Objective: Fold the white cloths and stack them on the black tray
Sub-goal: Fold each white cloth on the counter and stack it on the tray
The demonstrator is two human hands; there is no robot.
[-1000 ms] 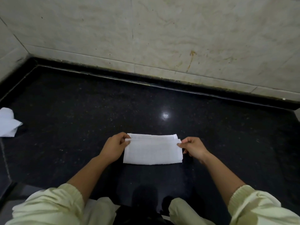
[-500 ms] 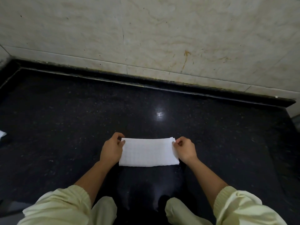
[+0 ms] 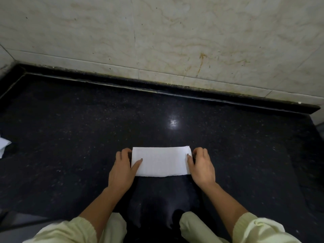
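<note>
**Both hands at the short ends of a folded cloth**

Nearest the camera, two pale yellow sleeves [image 3: 259,230] sit at 5 and 7 o'clock. Bare forearms run up from them and angle inward toward the middle of the view.

The left hand [image 3: 121,170] lies palm down at the cloth's 9 o'clock end. Its grip is nearly closed. The thumb lies straight on top of the fabric, pointing toward 1 o'clock. The fingers [image 3: 125,152] are curled against the far left corner, and I cannot tell whether their tips go under the edge.

The right hand [image 3: 202,168] mirrors it at the 3 o'clock end. Its thumb tip rests on the cloth's right edge, and its fingers are bent tight against that end in the same narrow grip. Both wrists sit low, close to the surface [image 3: 70,137].

Between the hands, the folded cloth [image 3: 160,162] lies flat as a white rectangle with its long sides running 9 to 3. It is in the near middle of the black speckled surface, at about 6 o'clock.

Past the cloth, toward 12 o'clock, a glare spot [image 3: 173,122] shines on the stone. Well apart, at the 9 o'clock edge of the view, a second cloth [image 3: 3,146] lies loose and is partly cut off. At the far side, a raised black lip meets the veined pale tile wall [image 3: 175,41].
</note>
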